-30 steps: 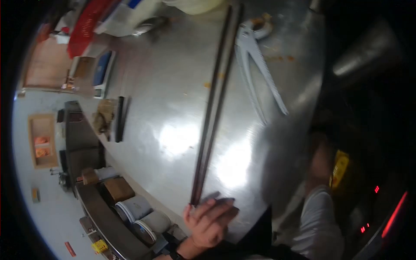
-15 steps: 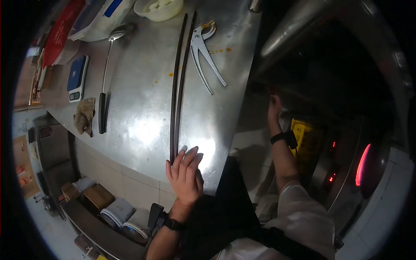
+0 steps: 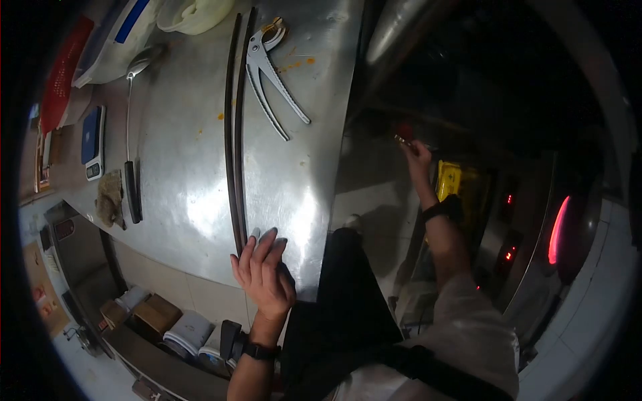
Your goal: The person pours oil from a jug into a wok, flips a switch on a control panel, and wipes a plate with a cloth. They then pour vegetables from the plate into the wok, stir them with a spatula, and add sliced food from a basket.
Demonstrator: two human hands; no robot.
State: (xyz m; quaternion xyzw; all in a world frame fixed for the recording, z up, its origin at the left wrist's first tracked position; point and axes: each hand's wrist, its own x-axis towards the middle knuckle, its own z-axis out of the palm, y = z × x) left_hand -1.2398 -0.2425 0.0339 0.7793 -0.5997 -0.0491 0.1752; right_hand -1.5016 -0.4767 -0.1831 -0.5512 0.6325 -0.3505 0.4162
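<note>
Left hand (image 3: 264,277) nearest, at the close edge of the metal bench (image 3: 177,134), palm down — fingers released, loosely extended over the near ends of two long dark rods (image 3: 229,127); whether they press on them, cannot tell. Rods lie side by side, running away lengthwise up the bench. Right hand (image 3: 419,158) out past the bench's right edge, in dim light, a small shiny item (image 3: 402,140) at its fingertips — too dark to tell if clenched on it. Left along the bench: crumpled brown cloth (image 3: 109,199), ladle (image 3: 130,117) with black handle toward the person, scale (image 3: 94,137). Right of the rods, a silver plier-like tool (image 3: 277,80), legs spread, orange spots beside it. Farthest, a pale bowl (image 3: 190,25) and red perforated basket (image 3: 63,80).
</note>
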